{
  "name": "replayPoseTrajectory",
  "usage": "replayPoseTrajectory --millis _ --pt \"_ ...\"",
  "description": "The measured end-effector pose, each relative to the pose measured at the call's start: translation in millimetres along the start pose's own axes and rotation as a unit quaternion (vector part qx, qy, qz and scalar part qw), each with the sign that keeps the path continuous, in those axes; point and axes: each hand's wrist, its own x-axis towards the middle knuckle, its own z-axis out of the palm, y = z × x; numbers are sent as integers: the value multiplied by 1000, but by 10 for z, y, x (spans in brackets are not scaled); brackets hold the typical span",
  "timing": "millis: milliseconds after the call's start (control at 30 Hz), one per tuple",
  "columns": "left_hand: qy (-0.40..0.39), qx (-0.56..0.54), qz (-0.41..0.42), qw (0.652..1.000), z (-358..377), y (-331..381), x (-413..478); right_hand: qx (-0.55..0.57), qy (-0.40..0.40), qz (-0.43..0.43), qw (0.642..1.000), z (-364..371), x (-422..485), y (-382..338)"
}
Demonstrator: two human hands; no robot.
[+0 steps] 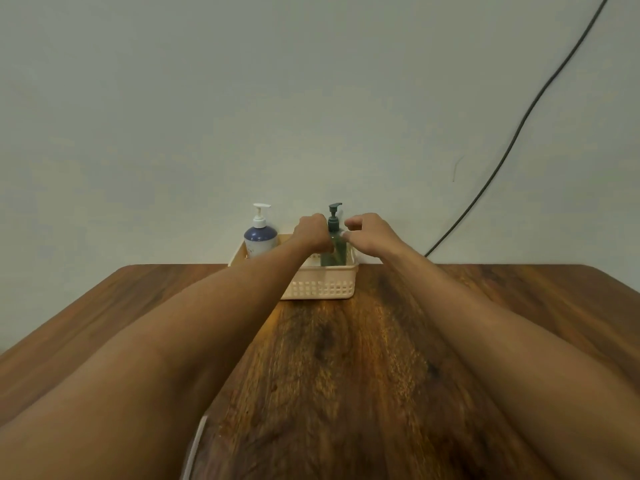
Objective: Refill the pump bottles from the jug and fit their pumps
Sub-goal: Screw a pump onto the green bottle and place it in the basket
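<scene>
Where the wooden table (346, 358) met the pale wall (311, 98), a cream basket (322, 289) stood at the far edge, and a dark cable (519, 126) slanted down the wall to its right. Inside, the blue bottle (260, 237) stood left and the green bottle (337, 255) right, both with pumps on. The left hand (311, 233) wrapped the green bottle. The right hand (369, 235) curled beside its shoulder; I cannot tell whether it gripped.

No legible txt anywhere; small marks on blue-and-white pump bottle (260, 241) too blurred.
</scene>
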Motion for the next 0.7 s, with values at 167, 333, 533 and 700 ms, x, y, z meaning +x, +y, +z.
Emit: replayPoseTrajectory --millis 167,333,533,700 --pt "19 11 32 999 -461 27 -385 4 4 -18 1000 -205 -355 -86" --pt "21 -32 103 994 -1041 133 -993 23 25 -55 998 -417 -834 -348" --pt "26 -52 152 987 -1474 127 -1914 41 56 -102 992 -673 -1478 -726" --pt "55 -83 178 979 -1671 -24 -2540 26 65 -141 988 -794 -1928 -933"
